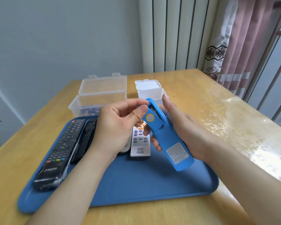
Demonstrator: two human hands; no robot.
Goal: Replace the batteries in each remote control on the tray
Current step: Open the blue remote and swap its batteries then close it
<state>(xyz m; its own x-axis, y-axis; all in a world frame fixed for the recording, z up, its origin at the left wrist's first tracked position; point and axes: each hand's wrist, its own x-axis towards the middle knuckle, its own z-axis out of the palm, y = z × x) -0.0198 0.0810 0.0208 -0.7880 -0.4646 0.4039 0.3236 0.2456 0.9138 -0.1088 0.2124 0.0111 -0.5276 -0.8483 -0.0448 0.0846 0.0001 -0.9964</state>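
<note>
My right hand [183, 129] holds a blue remote [173, 143] face down above the blue tray [136, 184]. Its battery cover [150, 118], with a round yellow sticker, is tilted up off the compartment, and my left hand [120, 125] pinches the cover between thumb and fingers. Part of the open compartment shows behind the cover; I cannot tell what is inside. On the tray lie a long black remote [58, 153], a smaller black remote [84, 140], a white remote [140, 143] and a pale remote [126, 146] mostly hidden by my left wrist.
A clear lidded box [97, 98] with batteries [89, 111] in it stands open behind the tray. A white box [151, 91], also open, is to its right. All rest on a wooden table [217, 111]; wall, radiator and curtain lie beyond.
</note>
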